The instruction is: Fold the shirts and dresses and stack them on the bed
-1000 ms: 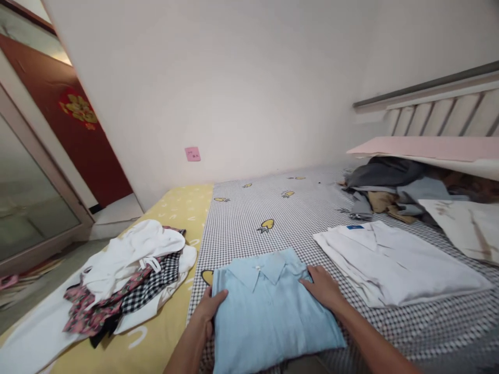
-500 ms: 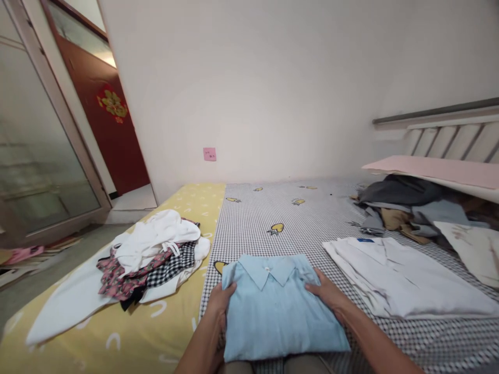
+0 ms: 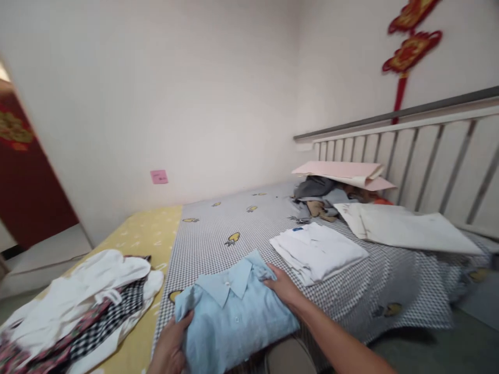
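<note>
A light blue collared shirt (image 3: 237,322), folded into a rectangle, is held by its two sides above the near edge of the bed. My left hand (image 3: 172,340) grips its left side, thumb on top and fingers mostly hidden underneath. On the opposite side, near the collar, my right hand (image 3: 283,284) pinches the shirt the same way. The shirt tilts, its right side higher than its left. Just beyond my right hand lies a folded white shirt (image 3: 322,252) with a blue neck label.
A loose pile of white, floral and checked clothes (image 3: 89,298) lies at left on the yellow part of the bedspread (image 3: 150,228). Grey and brown clothes (image 3: 317,200) sit under a pink board (image 3: 339,169) by the slatted headboard (image 3: 421,161). A cream cloth item (image 3: 405,228) lies nearby.
My view has swung to the right, bringing more of the headboard and a red wall ornament into sight. Both hands have lifted the blue shirt and tilted it, right side up.
</note>
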{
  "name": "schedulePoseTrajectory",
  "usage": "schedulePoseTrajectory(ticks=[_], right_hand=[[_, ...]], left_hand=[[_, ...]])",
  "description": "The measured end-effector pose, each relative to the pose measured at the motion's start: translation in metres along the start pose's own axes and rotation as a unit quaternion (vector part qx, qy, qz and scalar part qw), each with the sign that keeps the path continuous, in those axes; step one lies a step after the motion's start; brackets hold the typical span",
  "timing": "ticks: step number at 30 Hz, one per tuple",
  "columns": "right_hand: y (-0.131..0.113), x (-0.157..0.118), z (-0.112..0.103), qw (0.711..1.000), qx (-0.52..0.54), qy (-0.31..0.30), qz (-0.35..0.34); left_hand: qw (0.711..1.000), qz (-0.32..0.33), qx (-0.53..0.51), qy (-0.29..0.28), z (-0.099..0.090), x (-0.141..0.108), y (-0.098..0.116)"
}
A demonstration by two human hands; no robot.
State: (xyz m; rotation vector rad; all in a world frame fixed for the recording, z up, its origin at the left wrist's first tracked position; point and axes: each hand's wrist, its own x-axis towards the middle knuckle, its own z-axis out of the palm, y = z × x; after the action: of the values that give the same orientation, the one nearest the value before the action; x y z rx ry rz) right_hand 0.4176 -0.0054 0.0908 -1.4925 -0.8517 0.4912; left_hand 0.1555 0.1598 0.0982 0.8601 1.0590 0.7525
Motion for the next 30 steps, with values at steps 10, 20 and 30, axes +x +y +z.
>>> schedulePoseTrajectory(ticks=[10, 20, 30], right_hand=[[-0.054, 0.023, -0.159, 0.993, -0.081, 0.048, -0.069], [-0.089, 0.103, -0.32, 0.927, -0.344, 0.134, -0.062], [0.016, 0.148, -0.363, 0.861, -0.46, 0.208, 0.067]], left_hand=[[0.991, -0.065, 0.008, -0.113, 0.167, -0.043, 0.016], [0.981, -0.08, -0.008, -0.175, 0.343, -0.041, 0.034], [0.967, -0.134, 0.071, -0.203, 0.395, 0.022, -0.083]])
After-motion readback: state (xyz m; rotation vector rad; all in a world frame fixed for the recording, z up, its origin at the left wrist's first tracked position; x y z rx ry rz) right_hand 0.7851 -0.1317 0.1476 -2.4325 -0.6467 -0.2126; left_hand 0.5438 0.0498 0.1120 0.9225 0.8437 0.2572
